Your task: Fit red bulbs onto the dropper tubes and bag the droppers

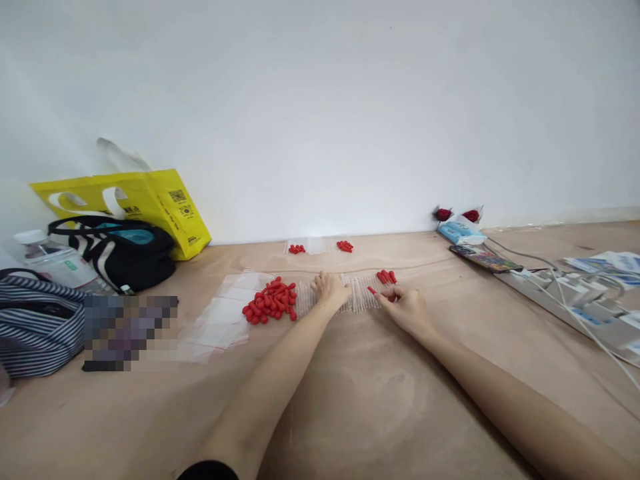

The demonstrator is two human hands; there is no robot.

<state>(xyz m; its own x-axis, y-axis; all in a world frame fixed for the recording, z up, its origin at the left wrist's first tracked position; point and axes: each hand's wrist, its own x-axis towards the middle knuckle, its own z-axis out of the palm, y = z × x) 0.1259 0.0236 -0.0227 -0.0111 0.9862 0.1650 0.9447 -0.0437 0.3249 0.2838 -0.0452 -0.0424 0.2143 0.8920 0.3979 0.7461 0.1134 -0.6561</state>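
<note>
A row of thin clear tubes (357, 297), like dropper pipettes, lies side by side on the wooden table. Across the row's left part rests my left hand (327, 288), its fingers spread over the tubes. My right hand (406, 308) is at the row's right end, thumb and fingers pinched on a small red rubber bulb (371, 291). Whether a tube is inside that bulb is too small to tell. Just beyond my right fingers, several red bulbs (386, 276) sit at the tube ends. A heap of loose red bulbs (270, 301) lies left of the tubes.
Clear plastic bags (220, 320) are spread left of the heap. Near the wall lie two small groups of red bulbs (297, 249) on clear plastic. A yellow bag (193, 223), black pouch (145, 257) and striped bag (40, 330) stand left. Right is a power strip (575, 313) with cables.
</note>
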